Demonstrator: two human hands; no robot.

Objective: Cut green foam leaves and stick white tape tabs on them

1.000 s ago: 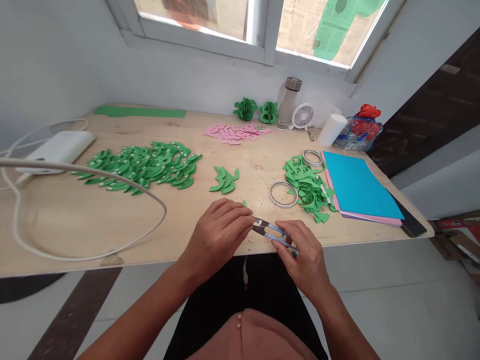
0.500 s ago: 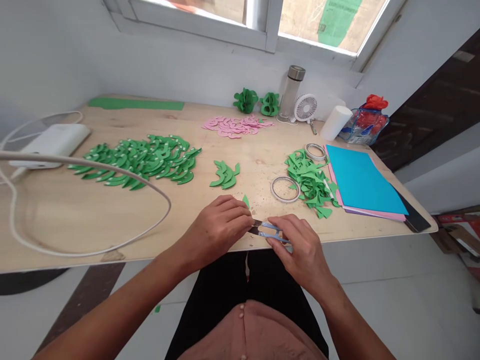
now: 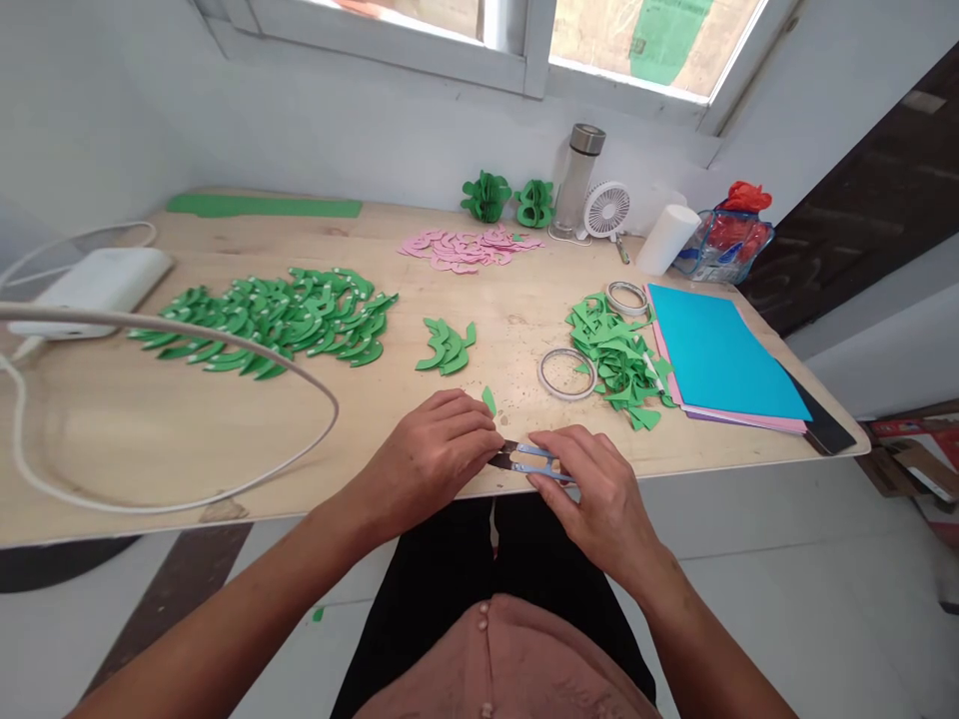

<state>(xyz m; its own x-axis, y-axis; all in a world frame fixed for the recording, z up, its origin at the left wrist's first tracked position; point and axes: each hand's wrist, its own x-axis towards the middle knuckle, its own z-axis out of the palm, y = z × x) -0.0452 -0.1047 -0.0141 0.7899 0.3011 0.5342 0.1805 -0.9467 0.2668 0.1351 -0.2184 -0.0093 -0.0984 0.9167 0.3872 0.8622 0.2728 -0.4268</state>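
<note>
Blue-handled thread snips [image 3: 530,459] lie across the fingers of my right hand [image 3: 591,484], thumb on the near handle and fingers on the far one. Their dark blades point left and meet the fingertips of my left hand [image 3: 442,449]. That hand is closed near the table's front edge, and whatever its fingers pinch is hidden beneath them. Just beyond the left fingertips rests a small green paper scrap [image 3: 488,400]. Farther back is a small group of curved green paper pieces [image 3: 448,347].
Left lie a large pile of green cutouts [image 3: 300,315] and a looping white cable [image 3: 334,409]. Pink cutouts [image 3: 469,250] lie at the back. Rightward are a tape roll [image 3: 567,397], green offcuts [image 3: 618,350] and a blue paper stack [image 3: 730,350].
The snips' handles look slightly closer together. Both hands keep nearly the same place, and the whole view has shifted a little.
</note>
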